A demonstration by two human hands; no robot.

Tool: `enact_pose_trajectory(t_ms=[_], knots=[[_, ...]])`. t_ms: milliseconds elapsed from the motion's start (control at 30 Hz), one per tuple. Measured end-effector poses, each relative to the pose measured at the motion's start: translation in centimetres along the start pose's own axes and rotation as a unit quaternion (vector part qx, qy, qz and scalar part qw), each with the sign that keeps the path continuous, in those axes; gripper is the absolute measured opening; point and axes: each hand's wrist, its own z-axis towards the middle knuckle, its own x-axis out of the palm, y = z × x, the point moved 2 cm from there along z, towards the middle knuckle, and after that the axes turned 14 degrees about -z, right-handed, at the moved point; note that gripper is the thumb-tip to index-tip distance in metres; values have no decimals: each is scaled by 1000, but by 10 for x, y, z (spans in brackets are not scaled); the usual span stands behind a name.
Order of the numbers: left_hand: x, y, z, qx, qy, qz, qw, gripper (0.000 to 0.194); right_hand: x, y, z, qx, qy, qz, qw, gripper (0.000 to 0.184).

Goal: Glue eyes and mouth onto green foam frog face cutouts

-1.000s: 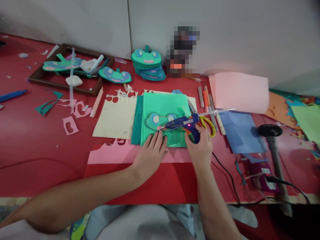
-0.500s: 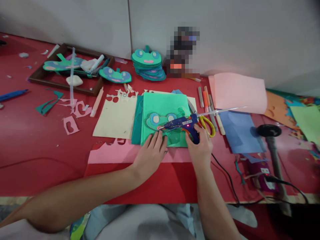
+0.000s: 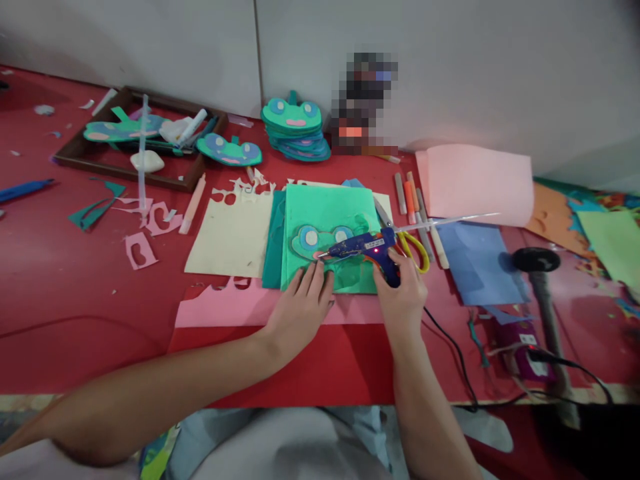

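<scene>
My right hand [image 3: 403, 290] grips a blue hot glue gun [image 3: 361, 245] with a lit red light and a long clear glue stick out of its back. Its nozzle points left, at the pink mouth of a green frog-face cutout [image 3: 325, 241] with blue and white eyes. Fingers extended, my left hand [image 3: 303, 303] lies flat on the green foam sheet [image 3: 327, 200] at the cutout's lower edge. The sheet tops a teal one [image 3: 273, 247]. Partly behind the gun are yellow-handled scissors [image 3: 419, 252].
Finished frog faces stand in a stack [image 3: 295, 130] by the wall. Left of it is a brown wooden frame [image 3: 130, 170] with pens and cutouts. Several markers [image 3: 411, 200], a pink sheet [image 3: 475, 183], a blue sheet [image 3: 473, 260] and a black-headed mallet [image 3: 537, 261] lie to the right.
</scene>
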Motion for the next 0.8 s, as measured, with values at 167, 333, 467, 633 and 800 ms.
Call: enact_pose_trajectory(t_ms=[167,333,467,633,800], knots=[[-1,0,0,1,-3,3,1000,44,0,-3,0,7,5,0,1000,25],[-1,-1,0,2,2,3,1000,44,0,-8,0,16,1,0,1000,27],[-1,-1,-1,-3,11,-4,1000,45,0,-9,0,8,-6,-1,1000,26],[-1,-1,0,-7,17,-12,1000,45,-2,-12,1,16,-12,-5,1000,26],[0,0,0,-7,17,-9,1000,44,-3,-18,3,26,-18,-14,999,26]])
